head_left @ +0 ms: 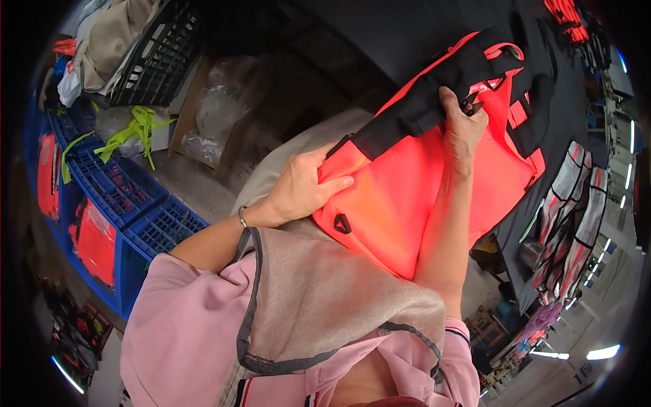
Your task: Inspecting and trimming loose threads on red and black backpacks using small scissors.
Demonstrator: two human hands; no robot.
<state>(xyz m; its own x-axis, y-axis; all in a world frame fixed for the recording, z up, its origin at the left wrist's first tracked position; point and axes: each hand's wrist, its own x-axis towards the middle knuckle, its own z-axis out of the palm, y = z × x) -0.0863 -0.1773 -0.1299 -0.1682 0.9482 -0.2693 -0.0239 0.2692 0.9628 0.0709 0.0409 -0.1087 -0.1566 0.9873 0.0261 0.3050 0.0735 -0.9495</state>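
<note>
Orange vest in both hands' closed grip, left hand, right hand; blue crates with orange items.

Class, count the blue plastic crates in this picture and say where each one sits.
3, all left of the person: one farthest up, one in the middle, one nearest the left hand. Others may be hidden.

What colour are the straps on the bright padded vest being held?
Black straps on the neon orange-red vest; head view.
</note>
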